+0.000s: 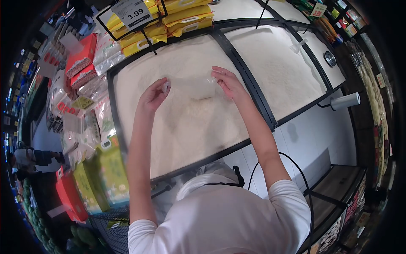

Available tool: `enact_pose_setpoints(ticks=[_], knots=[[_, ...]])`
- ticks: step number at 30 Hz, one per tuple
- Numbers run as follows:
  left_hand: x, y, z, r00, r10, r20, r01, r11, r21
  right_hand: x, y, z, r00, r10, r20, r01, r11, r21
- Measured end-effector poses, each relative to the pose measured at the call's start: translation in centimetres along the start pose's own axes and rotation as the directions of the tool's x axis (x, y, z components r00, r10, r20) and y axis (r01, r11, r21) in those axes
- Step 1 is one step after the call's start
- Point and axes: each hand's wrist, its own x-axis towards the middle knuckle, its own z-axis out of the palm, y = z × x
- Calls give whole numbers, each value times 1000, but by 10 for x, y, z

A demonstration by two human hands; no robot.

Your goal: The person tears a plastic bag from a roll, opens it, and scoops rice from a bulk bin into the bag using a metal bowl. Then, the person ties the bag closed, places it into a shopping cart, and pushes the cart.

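My left hand (pixel 157 94) and my right hand (pixel 228 82) are raised over a wide bin of white grain that looks like rice (pixel 169 139). Stretched between them is a clear plastic bag (pixel 190 88), hard to see against the pale grain. The left fingers pinch one bunched edge, and those of the right pinch the opposite edge. Whether anything lies inside the bag I cannot tell. A small pale mark shows near its lower part.
Black dividers (pixel 241 63) separate this bin from neighbouring grain bins (pixel 275 67). Yellow bags (pixel 186 19) and a 3.99 price sign (pixel 134 13) stand behind. Packaged goods (pixel 101 173) line the left. A roll of plastic bags (pixel 345 101) hangs at the right, with a metal scoop (pixel 330 59) beyond.
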Motion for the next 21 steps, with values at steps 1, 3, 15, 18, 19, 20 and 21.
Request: enact_pose_setpoints(ticks=[1, 3, 15, 18, 19, 20, 21], knots=[[-2, 3, 7, 998, 62, -10, -62, 995, 74, -1, -9, 3, 1000, -20, 15, 21, 998, -55], [-13, 9, 25, 986, 165, -27, -157, 969, 192, 2, -23, 3, 998, -47, 32, 52, 979, -196], [-28, 45, 61, 842, 507, 185, -445, 459, 769, 7, -109, 40, 926, -367, 92, 334, 681, -651], [-33, 54, 70, 784, 569, 246, -466, 278, 840, 5, -126, 53, 917, -383, 109, 339, 607, -719], [-34, 58, 71, 765, 586, 265, -464, 217, 859, 5, -129, 55, 915, -386, 121, 345, 587, -733], [-35, 61, 71, 754, 597, 275, -434, 137, 890, 6, -130, 56, 923, -360, 132, 338, 598, -727], [-35, 65, 71, 742, 606, 286, -399, 56, 915, 6, -131, 56, 931, -335, 143, 330, 609, -721]])
